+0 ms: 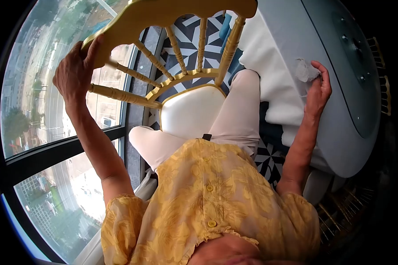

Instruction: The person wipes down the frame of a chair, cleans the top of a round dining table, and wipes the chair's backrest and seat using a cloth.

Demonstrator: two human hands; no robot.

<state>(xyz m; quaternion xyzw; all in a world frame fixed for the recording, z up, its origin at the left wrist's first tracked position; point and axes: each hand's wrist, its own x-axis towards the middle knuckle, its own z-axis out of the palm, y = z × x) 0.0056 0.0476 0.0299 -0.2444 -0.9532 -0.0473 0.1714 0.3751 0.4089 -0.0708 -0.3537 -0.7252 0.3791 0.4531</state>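
Observation:
A gold chair point(172, 21) with turned spindles and a white seat pad point(188, 110) stands right in front of me, between my knees. At the left end of its top rail, my left hand point(75, 75) is closed round the wood. My right hand point(318, 90) is raised over the edge of the table and pinches a crumpled, whitish, see-through wad point(307, 70). Whether the wad is tissue, cloth or thin plastic, I cannot tell. The chair's legs are hidden under its seat.
On the left is a large window point(44, 97) with a dark frame point(62, 152). To the right stands a table point(292, 26) with a glossy grey turntable point(340, 53) and a white hanging cloth point(278, 92). Other gold chairs point(385, 95) stand beyond it. The floor point(192, 42) is patterned.

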